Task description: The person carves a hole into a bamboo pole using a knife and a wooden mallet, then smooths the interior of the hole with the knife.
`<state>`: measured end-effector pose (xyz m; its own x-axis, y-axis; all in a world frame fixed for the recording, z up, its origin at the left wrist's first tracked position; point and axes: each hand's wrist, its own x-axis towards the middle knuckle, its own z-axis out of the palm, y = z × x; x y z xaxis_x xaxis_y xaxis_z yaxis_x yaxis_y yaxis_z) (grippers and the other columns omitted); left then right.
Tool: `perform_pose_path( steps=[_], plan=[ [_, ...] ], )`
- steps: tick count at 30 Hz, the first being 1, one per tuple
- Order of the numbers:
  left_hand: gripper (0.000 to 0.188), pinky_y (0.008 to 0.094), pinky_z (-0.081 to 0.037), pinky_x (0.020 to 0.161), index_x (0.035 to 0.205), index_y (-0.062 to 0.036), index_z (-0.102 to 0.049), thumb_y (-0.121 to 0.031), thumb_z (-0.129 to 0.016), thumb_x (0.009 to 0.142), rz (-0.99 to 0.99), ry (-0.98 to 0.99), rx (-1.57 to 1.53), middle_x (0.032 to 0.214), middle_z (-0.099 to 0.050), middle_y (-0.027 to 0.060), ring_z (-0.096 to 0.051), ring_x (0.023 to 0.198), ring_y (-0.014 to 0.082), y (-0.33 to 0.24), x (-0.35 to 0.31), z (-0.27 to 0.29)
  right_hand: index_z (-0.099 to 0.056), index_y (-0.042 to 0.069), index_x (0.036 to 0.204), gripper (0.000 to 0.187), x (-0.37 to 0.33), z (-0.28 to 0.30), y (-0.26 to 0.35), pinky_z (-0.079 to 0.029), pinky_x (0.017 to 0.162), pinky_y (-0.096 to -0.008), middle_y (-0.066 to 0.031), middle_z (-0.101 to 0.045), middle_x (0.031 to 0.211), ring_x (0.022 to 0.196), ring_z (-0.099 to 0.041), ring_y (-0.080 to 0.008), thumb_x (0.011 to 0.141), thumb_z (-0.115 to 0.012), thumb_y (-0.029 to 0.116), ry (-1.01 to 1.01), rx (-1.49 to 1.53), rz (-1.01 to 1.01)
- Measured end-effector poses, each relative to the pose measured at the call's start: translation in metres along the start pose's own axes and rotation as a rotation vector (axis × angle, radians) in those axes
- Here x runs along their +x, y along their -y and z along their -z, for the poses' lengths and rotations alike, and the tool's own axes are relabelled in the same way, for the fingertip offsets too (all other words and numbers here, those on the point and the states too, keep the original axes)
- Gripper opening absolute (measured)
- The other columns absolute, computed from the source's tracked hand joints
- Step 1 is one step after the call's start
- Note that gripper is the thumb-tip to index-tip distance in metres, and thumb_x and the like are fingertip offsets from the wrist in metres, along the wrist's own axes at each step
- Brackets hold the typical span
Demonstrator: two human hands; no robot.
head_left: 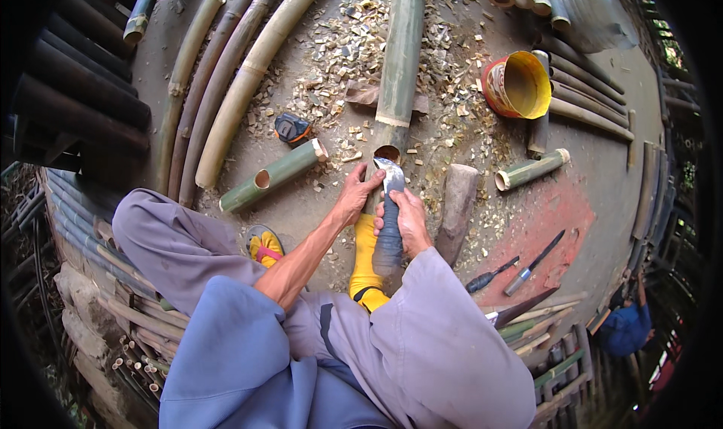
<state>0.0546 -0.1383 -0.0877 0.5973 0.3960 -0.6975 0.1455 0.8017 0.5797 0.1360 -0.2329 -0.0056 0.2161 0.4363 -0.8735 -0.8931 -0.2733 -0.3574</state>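
My right hand is wrapped around the dark, tape-bound handle of a curved-bladed tool. The tool's shiny metal end points away from me, up to the open end of a thick green bamboo pole. Beside that blade is my left hand, its fingers curled and its thumb against the metal; part of its grip is hidden. The pole runs away from me and rests across a wooden block. Its near end, hollow and dark inside, lies just beyond both hands.
Wood chips cover the ground around the pole. A tape measure and a cut bamboo piece lie left. Right are a yellow-lined bucket, a short bamboo piece, a wooden stump and bladed tools. Long poles lie farther left.
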Motion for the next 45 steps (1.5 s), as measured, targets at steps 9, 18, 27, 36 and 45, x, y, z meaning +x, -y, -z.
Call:
perform_pose_path(
  steps=[9, 18, 27, 36, 45],
  plan=[
    [0.045, 0.0297, -0.047, 0.083, 0.116, 0.0005, -0.057, -0.032, -0.068, 0.087, -0.103, -0.3, 0.176, 0.101, -0.064, 0.0068, -0.059, 0.09, 0.0156, -0.033, 0.007, -0.005, -0.046, 0.002, 0.113, 0.027, -0.048, -0.003, 0.066, -0.05, 0.046, -0.0302, -0.0074, -0.055, 0.068, 0.051, -0.056, -0.0159, 0.098, -0.046, 0.025, 0.038, 0.046, 0.575],
    [0.056, 0.0318, -0.049, 0.079, 0.124, -0.0014, -0.049, -0.029, -0.071, 0.08, -0.335, 0.189, 0.335, 0.103, -0.061, 0.0097, -0.059, 0.093, 0.0173, -0.063, -0.08, -0.078, -0.049, 0.0, 0.114, 0.025, -0.017, -0.006, 0.072, -0.052, 0.059, -0.0278, -0.0087, -0.063, 0.079, 0.063, -0.062, -0.0173, 0.099, -0.039, 0.016, -0.147, -0.158, 0.77],
    [0.047, 0.0258, -0.043, 0.044, 0.106, -0.0017, -0.042, -0.022, -0.071, 0.075, 0.109, 0.384, 0.678, 0.074, -0.057, 0.0094, -0.055, 0.051, 0.0123, -0.197, -0.072, -0.07, -0.054, 0.004, 0.119, 0.054, -0.021, -0.024, 0.121, -0.044, 0.095, -0.0407, -0.0153, -0.06, 0.105, 0.107, -0.058, -0.0277, 0.068, -0.07, 0.012, 0.104, -1.568, 1.577],
    [0.055, 0.0424, -0.039, 0.104, 0.125, -0.0052, -0.055, -0.015, -0.075, 0.074, -0.692, 0.476, 1.238, 0.133, -0.048, 0.0158, -0.045, 0.124, 0.0322, -0.146, 0.021, 0.003, -0.055, 0.003, 0.112, 0.041, 0.047, -0.055, 0.13, -0.051, 0.071, -0.0323, -0.0097, -0.063, 0.086, 0.079, -0.061, -0.014, 0.075, -0.07, 0.013, 0.305, -0.85, 1.081],
    [0.046, 0.0415, -0.034, 0.107, 0.119, -0.0063, -0.06, -0.017, -0.074, 0.076, -0.432, 0.595, 1.362, 0.134, -0.048, 0.0178, -0.044, 0.126, 0.0315, -0.152, 0.037, -0.013, -0.054, 0.005, 0.113, 0.042, 0.056, -0.067, 0.13, -0.052, 0.073, -0.0345, -0.0102, -0.064, 0.088, 0.079, -0.064, -0.0208, 0.076, -0.072, 0.014, 0.398, -0.953, 1.031]
  ],
)
